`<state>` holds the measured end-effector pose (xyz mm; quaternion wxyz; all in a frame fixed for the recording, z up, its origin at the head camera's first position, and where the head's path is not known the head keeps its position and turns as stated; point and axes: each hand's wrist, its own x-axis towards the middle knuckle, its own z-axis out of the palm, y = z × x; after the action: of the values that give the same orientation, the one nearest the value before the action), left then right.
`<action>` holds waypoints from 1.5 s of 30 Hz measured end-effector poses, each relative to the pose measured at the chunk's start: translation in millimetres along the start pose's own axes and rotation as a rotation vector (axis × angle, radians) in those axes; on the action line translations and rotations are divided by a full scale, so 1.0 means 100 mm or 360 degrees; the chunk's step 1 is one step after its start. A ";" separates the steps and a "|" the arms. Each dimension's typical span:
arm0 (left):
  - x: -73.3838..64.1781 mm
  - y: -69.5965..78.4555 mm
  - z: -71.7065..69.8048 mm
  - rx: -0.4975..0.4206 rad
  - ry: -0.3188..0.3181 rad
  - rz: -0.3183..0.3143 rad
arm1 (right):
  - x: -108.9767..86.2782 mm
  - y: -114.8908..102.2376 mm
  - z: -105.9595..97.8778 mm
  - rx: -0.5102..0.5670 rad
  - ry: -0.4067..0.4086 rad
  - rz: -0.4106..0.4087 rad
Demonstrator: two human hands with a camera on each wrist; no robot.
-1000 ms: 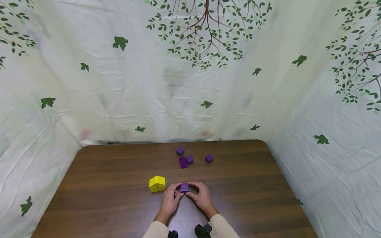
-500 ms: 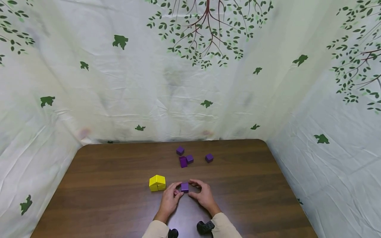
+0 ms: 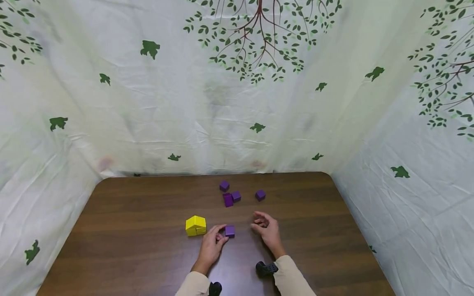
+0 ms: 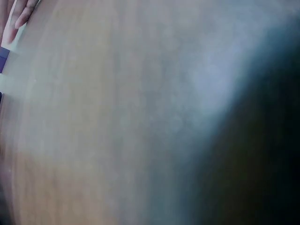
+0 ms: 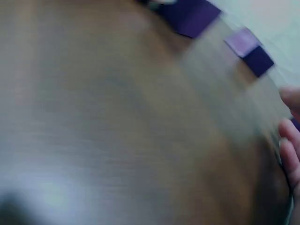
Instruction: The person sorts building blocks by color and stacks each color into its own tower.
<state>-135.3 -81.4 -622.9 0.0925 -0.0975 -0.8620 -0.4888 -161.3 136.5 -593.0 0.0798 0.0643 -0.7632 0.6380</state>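
In the head view, a purple block (image 3: 230, 231) rests on the table in front of the person. My left hand (image 3: 210, 248) stays at its left side, with index fingertip and thumb tip at the block's back and front left corners in a light pinch. To the right, my right hand (image 3: 269, 232) is apart from the block, its fingers loosely bent around nothing. Beyond it lies a lone purple cube (image 3: 260, 195). The left wrist view is mostly blurred tabletop; fingers (image 5: 290, 145) show at the edge of the right wrist view.
A yellow house-shaped group of blocks (image 3: 195, 226) stands just left of the left hand. Farther back are a purple cube (image 3: 224, 186), a darker purple block (image 3: 227, 200) and another purple cube (image 3: 236, 196). A white leaf-patterned cloth (image 3: 222, 102) hangs behind the wooden table (image 3: 140, 222).
My right hand has let go of the purple block and moved right and away from the person. The left hand has stayed at the block, which has not visibly moved on the table.
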 end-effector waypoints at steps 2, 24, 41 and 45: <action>0.01 0.00 -0.01 -0.0005 0.0006 -0.0010 | 0.12 0.11 -0.06 0.0002 0.0133 0.0053; -0.01 -0.02 -0.02 0.0002 -0.0026 0.0017 | 0.90 0.29 -0.34 -0.0682 -0.0258 0.0067; -0.01 -0.03 -0.04 0.0006 -0.0041 -0.0003 | 1.01 0.27 -0.35 -0.0799 -0.0325 0.0079; -0.01 -0.03 -0.05 0.0008 -0.0040 0.0005 | 0.99 0.27 -0.34 -0.0823 -0.0260 0.0067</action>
<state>-135.1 -87.0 -622.9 0.0828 -0.1048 -0.8642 -0.4851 -262.6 175.2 -592.8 0.0183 0.0772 -0.9058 0.4161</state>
